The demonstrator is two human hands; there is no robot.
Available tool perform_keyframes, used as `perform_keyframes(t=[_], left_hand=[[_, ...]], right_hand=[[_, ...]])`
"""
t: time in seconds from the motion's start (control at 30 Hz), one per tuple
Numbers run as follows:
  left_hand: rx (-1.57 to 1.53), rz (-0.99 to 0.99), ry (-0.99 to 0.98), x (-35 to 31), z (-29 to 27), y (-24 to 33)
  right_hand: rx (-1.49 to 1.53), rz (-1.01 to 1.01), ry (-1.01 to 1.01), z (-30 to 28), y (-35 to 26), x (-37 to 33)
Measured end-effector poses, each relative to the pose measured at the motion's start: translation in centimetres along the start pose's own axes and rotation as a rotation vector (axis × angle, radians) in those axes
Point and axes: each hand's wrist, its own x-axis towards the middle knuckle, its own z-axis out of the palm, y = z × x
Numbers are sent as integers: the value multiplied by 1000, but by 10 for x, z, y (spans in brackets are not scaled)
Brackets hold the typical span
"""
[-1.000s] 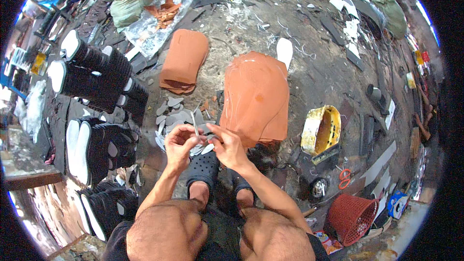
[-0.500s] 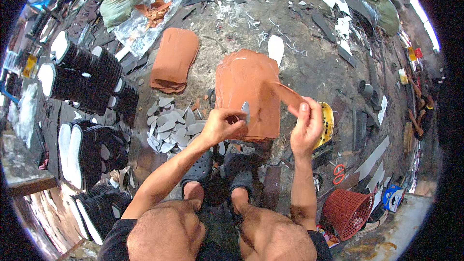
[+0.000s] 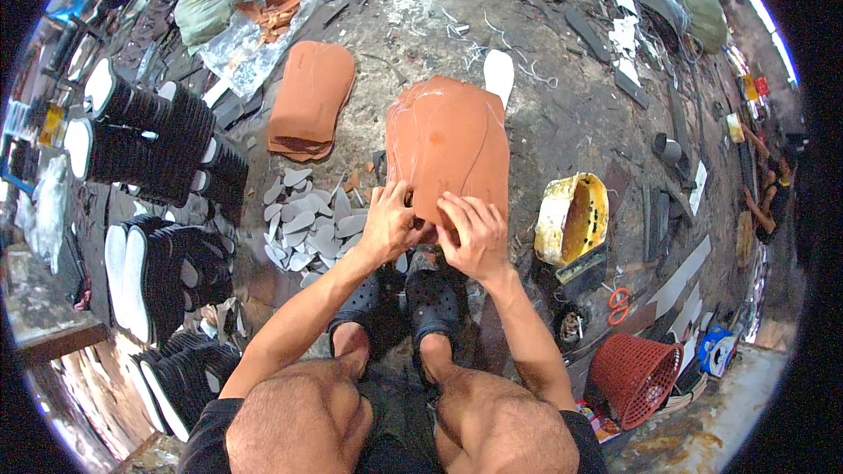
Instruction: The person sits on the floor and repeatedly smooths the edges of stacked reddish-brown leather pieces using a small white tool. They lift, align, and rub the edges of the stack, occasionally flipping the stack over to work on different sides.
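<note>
A stack of brown, sole-shaped sheets lies on the floor ahead of my feet, its top sheet lying flat and showing a glossy, wavy smear. My left hand is closed at the stack's near left corner, fingers curled and thumb tucked in; what it pinches is hidden. Beside it, my right hand has its fingers bent over the near edge of the top sheet with the thumb beneath. Left of the stack is a heap of small grey oval pieces. The grey piece seen earlier on the stack no longer shows.
A second brown stack lies to the far left. A white sole-shaped piece touches the main stack's far side. Right are a yellow-lined tub, orange-handled scissors and a red basket. Black-and-white soles stand stacked at left.
My right hand has come left and down, laying the lifted brown sheet flat on the stack. My left hand has gone from holding a grey oval piece over the stack to its near left corner.
</note>
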Motion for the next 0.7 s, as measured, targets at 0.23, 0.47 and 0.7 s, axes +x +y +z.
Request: perform_keyframes(t=[0.23,0.47,0.7], left_hand=[[-121,-5,-5,7,-7,5],[-25,31,133,-8,7,4],[127,-92,124,-30,1,47]], right_hand=[[107,124,61,-12,28,25],[-27,89,-226,-1,-2,17],[244,280,-470,-6,37,56]])
